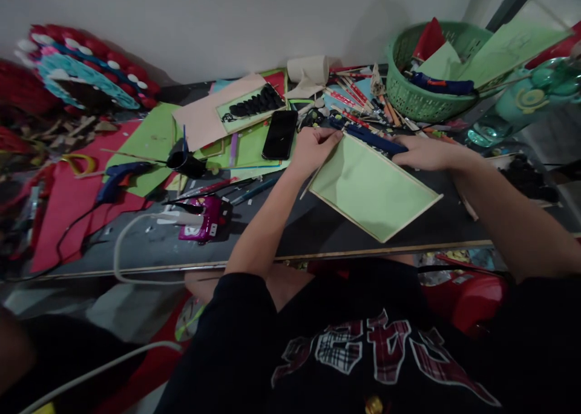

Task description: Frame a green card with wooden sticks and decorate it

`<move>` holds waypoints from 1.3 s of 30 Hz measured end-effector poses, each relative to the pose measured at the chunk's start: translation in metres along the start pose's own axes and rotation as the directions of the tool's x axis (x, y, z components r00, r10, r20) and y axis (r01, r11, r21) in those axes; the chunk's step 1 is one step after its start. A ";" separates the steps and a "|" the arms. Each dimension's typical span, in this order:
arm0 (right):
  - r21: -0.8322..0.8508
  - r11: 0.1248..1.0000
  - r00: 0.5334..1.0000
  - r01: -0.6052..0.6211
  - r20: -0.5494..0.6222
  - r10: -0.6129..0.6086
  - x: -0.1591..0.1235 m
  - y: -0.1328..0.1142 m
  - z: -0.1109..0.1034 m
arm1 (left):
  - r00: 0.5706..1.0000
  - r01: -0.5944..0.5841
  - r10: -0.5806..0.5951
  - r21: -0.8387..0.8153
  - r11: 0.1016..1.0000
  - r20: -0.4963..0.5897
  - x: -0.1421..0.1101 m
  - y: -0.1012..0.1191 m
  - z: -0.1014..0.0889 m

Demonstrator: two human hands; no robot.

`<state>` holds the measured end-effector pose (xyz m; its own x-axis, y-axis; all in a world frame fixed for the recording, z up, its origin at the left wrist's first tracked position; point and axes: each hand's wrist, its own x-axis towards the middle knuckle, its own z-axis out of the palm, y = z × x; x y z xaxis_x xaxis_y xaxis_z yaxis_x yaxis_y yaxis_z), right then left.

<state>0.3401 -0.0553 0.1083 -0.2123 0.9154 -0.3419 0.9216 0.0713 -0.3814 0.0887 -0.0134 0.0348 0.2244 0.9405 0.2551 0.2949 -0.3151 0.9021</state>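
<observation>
One pale-green panel [376,187] sat cornerwise over the desk [149,244].
Left hand [315,149] pinched its far corner; right hand [426,152], closure unclear, met a dark-blue tool [371,139] lengthwise along its far-right edge.

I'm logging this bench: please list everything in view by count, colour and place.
panel: one, pale green, centre
tool: one, dark blue, panel's far edge
phone: one, black, back centre
patterned sticks: several, red and white, back centre
roll: one, white, back centre
pink sheet: one, pink, left of phone
cup: one, black, left of phone
glue gun: one, blue, left
red paper: count unclear, red, left
purple box: one, purple, front left
ornament: one, multicoloured, back left
basket: one, green, back right
bottle: one, greenish, far right
table: one, dark grey, beneath
shirt: one, black, foreground
left hand: one, bare, at panel's corner
right hand: one, bare, at tool's end
</observation>
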 end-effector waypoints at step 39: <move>0.484 0.868 0.915 0.108 -0.390 0.103 -0.014 0.051 0.020 | 0.955 0.295 -0.291 -0.161 0.942 0.050 0.005 0.000 -0.063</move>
<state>0.3833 -0.0723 0.0769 0.0275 0.9995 -0.0176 0.6203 -0.0309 -0.7837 0.0317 -0.0007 0.0582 0.1755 0.9838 -0.0363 0.1941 0.0016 0.9810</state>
